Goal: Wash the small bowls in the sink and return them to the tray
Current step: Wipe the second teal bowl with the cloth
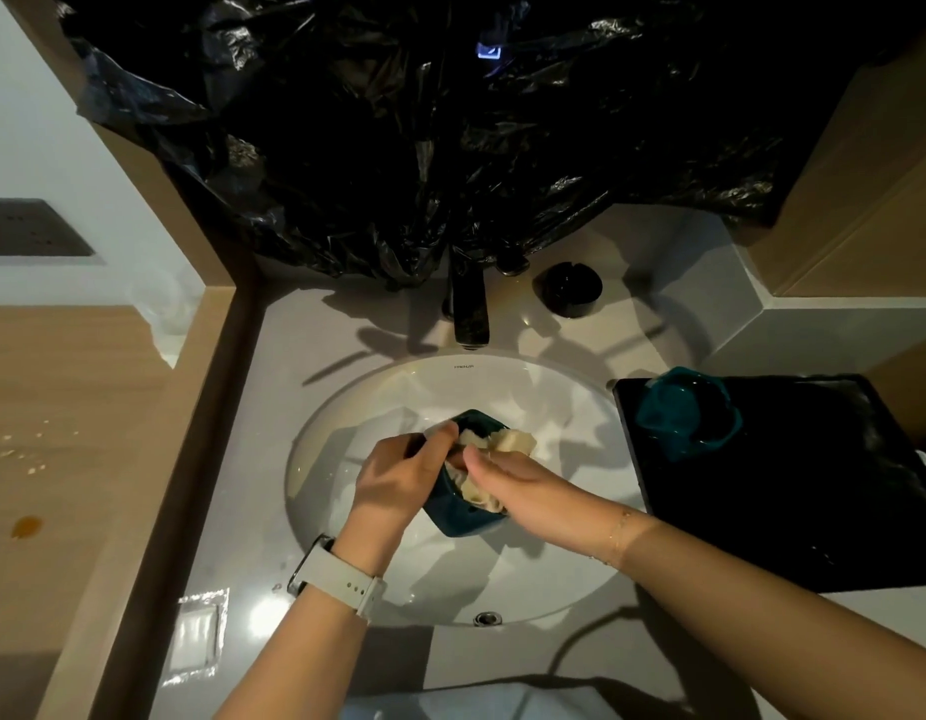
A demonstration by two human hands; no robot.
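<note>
Here's the dark teal bowl [463, 514], held tilted over the middle of the white sink [346, 407], above the basin floor rather than resting on it. The left hand [398, 478] grips it by its left rim, fingers curled over the edge, a pale watch [328, 574] strapped on that wrist. The right hand [518, 488] comes across from the right and presses a crumpled beige cloth [502, 441] into the bowl's hollow, fingers bent around the wad; part of the cloth spills over the far rim and part over the near one.

Straight behind the bowl, the dark faucet [468, 304] stands at the back edge of the basin, its spout pointing toward the bowl; whether water is running I cannot tell. To the right, on the grey counter [253, 511], lies a black tray [814, 511], its left edge overhanging the sink's rim. In the tray's far left corner sit teal bowls [687, 415], nested or close together, hard to separate in this light. A round black dish [570, 289] rests on the counter right of the faucet. Black plastic sheeting [450, 122] hangs over the wall behind, and a small clear packet [198, 636] lies on the counter's near left.
</note>
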